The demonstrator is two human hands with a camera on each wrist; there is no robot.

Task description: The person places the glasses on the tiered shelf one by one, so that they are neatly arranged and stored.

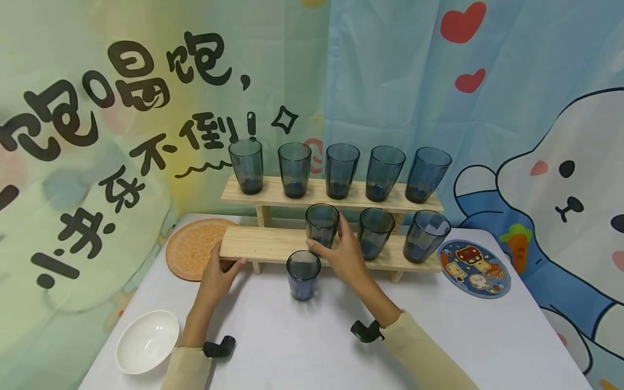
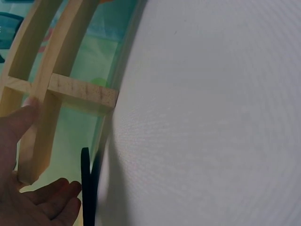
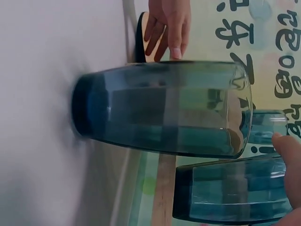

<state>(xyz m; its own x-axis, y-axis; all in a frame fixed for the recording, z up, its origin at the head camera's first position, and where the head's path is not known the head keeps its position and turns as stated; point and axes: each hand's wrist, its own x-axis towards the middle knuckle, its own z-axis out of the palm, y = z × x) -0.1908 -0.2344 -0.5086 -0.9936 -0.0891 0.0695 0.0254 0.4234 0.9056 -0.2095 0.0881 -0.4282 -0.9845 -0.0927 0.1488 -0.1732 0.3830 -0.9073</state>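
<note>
My right hand (image 1: 348, 260) holds a dark blue glass tumbler (image 1: 322, 219) upright at the lower shelf (image 1: 265, 242) of a two-tier wooden rack, thumb in front and fingers round its right side. My left hand (image 1: 213, 281) grips the left end of that shelf; in the left wrist view the thumb presses the wooden edge (image 2: 36, 141) while the other fingers (image 2: 59, 200) hang loosely. Another tumbler (image 1: 303, 284) stands on the table just in front of the rack, large in the right wrist view. Right of the held one, two tumblers (image 1: 375, 235) stand on the lower shelf.
Several matching tumblers (image 1: 294, 170) line the upper shelf (image 1: 312, 188). An orange round mat (image 1: 195, 252) lies left of the rack and a blue patterned mat (image 1: 475, 271) to its right. A white bowl (image 1: 148, 342) sits at the table's left front. A printed curtain (image 1: 390, 70) hangs behind.
</note>
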